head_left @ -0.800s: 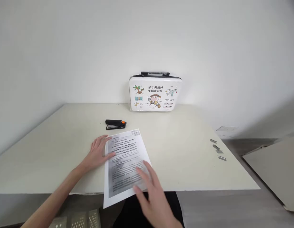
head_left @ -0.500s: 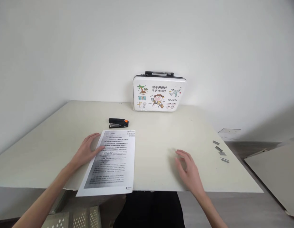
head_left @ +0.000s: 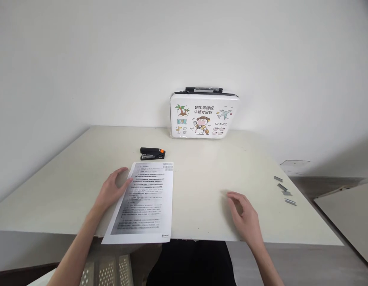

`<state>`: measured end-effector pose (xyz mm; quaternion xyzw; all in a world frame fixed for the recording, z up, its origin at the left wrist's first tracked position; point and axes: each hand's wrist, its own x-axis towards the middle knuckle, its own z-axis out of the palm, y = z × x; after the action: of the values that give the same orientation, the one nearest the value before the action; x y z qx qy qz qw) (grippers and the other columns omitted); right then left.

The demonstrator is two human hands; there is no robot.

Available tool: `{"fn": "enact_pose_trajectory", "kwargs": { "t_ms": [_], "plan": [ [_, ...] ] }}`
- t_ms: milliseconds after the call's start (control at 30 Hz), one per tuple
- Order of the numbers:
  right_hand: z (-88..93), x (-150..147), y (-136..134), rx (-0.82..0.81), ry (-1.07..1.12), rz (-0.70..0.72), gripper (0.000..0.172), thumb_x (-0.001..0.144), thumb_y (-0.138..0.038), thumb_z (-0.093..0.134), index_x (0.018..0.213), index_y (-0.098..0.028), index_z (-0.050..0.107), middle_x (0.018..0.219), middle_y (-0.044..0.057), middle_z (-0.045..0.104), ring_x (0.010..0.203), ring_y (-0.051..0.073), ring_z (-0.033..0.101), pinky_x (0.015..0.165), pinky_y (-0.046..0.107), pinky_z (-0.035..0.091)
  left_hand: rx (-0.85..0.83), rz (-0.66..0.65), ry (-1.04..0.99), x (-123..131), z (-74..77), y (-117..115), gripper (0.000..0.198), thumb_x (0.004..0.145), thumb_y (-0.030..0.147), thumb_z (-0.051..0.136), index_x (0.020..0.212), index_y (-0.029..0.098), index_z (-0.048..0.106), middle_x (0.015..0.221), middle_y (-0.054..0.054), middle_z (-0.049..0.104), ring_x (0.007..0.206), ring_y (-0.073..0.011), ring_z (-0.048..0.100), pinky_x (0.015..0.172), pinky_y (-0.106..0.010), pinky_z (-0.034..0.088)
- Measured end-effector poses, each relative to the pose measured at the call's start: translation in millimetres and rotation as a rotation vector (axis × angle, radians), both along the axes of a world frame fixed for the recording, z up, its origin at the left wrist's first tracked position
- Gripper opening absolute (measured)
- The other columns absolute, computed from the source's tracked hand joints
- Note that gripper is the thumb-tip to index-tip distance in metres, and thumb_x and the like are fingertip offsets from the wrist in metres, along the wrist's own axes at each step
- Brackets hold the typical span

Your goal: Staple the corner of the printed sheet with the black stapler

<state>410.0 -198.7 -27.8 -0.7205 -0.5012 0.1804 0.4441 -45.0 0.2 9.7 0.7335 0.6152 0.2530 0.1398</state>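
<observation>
A printed paper sheet (head_left: 146,210) lies on the left half of the table, its lower edge reaching slightly past the table's front. My left hand (head_left: 112,187) rests at the sheet's left side, fingers apart, with the thumb over its edge. Just beyond the sheet's top lies a black stapler (head_left: 153,153) with an orange patch. To the right of the paper, my right hand (head_left: 243,216) is on or just above the tabletop, fingers loosely curved and apart from the thumb, holding nothing.
A white case (head_left: 203,119) with cartoon prints and a black handle leans against the wall at the back of the table (head_left: 201,178). Several strips of staples (head_left: 290,202) lie near the right edge. Below the front left edge are perforated panels (head_left: 106,274).
The whole view has shifted a little, so the table and things appear farther right. My right hand's fingers look slightly more curled. The sheet and stapler keep their places on the table.
</observation>
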Motion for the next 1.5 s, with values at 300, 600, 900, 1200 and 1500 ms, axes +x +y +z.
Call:
{"fn": "enact_pose_trajectory", "kwargs": {
  "t_ms": [300, 600, 900, 1200, 1500],
  "plan": [
    [-1.7, 2, 1, -0.011, 0.015, 0.014, 0.034, 0.101, -0.053, 0.05, 0.11, -0.028, 0.071, 0.132, 0.01, 0.069, 0.113, 0.029, 0.068, 0.05, 0.028, 0.051, 0.056, -0.063, 0.056, 1, -1.7, 8, 0.061, 0.097, 0.064, 0.049, 0.138, 0.019, 0.056, 0.143, -0.014, 0.061, 0.133, -0.0325, 0.057, 0.116, -0.05, 0.042],
    [-0.7, 2, 1, -0.006, 0.066, 0.047, 0.039, 0.101, -0.057, 0.05, 0.109, -0.026, 0.072, 0.131, 0.011, 0.07, 0.108, 0.028, 0.07, 0.051, 0.027, 0.051, 0.248, -0.297, 0.366, 55, 36.5, 86, 0.055, 0.102, 0.049, 0.043, 0.148, 0.019, 0.045, 0.156, -0.017, 0.047, 0.146, -0.0346, 0.039, 0.121, -0.054, 0.03],
    [6.2, 1, 2, 0.023, 0.086, 0.047, 0.04, 0.103, -0.055, 0.048, 0.108, -0.024, 0.072, 0.125, 0.013, 0.072, 0.106, 0.028, 0.07, 0.057, 0.029, 0.052, -0.024, -0.391, 0.576, 102, 79.4, 120, 0.03, 0.095, 0.039, 0.051, 0.115, 0.024, 0.067, 0.112, -0.009, 0.075, 0.1, -0.03, 0.069, 0.086, -0.038, 0.05],
    [6.5, 3, 2, -0.018, 0.153, 0.024, 0.041, 0.102, -0.059, 0.048, 0.113, -0.026, 0.07, 0.125, 0.01, 0.073, 0.108, 0.027, 0.069, 0.059, 0.029, 0.051, 0.155, -0.652, 0.446, 177, 103.1, 11, 0.027, 0.102, 0.042, 0.053, 0.12, 0.024, 0.061, 0.113, -0.006, 0.074, 0.097, -0.0258, 0.07, 0.083, -0.037, 0.049],
    [12.9, 7, 5, 0.04, 0.29, -0.054, 0.05, 0.105, -0.061, 0.038, 0.115, -0.024, 0.071, 0.122, 0.01, 0.075, 0.113, 0.026, 0.069, 0.1, 0.039, 0.052, 0.019, -0.918, 0.364, 265, 69.7, -63, 0.019, 0.096, 0.031, 0.066, 0.112, 0.023, 0.06, 0.11, -0.003, 0.075, 0.094, -0.0245, 0.072, 0.072, -0.035, 0.049]
  ]
}}
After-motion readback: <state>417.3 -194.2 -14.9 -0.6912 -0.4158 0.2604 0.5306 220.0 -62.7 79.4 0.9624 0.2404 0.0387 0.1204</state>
